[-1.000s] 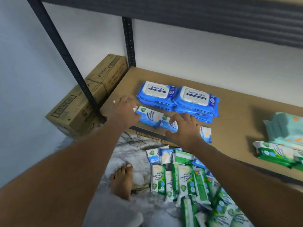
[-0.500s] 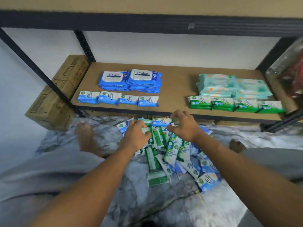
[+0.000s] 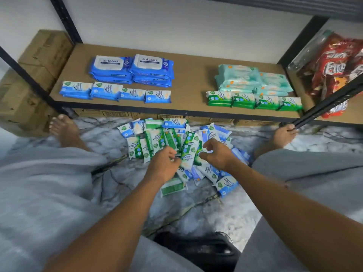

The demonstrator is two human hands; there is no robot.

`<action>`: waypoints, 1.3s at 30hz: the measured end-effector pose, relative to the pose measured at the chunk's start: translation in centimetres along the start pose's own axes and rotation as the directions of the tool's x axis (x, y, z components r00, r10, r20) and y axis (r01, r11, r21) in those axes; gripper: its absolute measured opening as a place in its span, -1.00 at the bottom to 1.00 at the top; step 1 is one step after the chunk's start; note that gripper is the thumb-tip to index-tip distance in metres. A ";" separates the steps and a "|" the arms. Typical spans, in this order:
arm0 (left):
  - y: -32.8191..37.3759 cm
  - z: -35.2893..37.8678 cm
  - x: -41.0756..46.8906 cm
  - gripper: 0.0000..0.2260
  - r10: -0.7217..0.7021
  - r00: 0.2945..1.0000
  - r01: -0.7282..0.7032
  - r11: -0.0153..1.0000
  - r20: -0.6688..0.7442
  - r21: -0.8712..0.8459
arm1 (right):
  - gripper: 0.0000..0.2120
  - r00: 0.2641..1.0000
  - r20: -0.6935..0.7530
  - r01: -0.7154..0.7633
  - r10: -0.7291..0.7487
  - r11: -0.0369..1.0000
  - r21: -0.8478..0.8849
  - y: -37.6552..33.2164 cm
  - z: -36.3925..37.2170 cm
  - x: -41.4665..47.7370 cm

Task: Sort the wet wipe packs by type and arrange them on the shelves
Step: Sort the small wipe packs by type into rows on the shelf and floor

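Grey marbled floor (image 3: pixel 117 183) under a brown shelf (image 3: pixel 188 75). The mixed pile of wipe packs (image 3: pixel 155 138) lies on the floor. Left hand (image 3: pixel 164 164) and right hand (image 3: pixel 215 154) sit on the pile, fingers curled. I can't tell whether either holds a pack. Blue packs (image 3: pixel 110 91) and green packs (image 3: pixel 243 100) are lined up along the shelf front.

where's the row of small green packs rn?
Head view: the small green packs line the front of the shelf, right side, in front of the pale teal packs, left of the red snack bags.
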State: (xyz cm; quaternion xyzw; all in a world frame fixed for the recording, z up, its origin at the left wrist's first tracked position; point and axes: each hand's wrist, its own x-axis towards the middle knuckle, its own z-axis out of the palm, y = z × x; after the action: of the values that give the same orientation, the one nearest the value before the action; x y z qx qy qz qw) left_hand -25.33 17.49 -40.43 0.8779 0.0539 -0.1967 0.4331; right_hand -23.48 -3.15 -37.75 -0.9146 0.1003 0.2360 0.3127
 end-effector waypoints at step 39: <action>-2.0 19.9 7.6 -0.73 -0.397 0.911 0.408 0.906 0.110 -0.113 | -0.85 0.935 0.122 -0.353 0.332 0.842 0.409 16.3 7.9 7.6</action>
State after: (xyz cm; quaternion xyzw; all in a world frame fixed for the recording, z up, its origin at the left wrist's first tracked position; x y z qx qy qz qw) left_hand -24.85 2.61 -55.73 0.8078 0.2285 -0.3149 0.4428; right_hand -25.25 -11.33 -55.56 -0.7860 0.3036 0.2817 0.4590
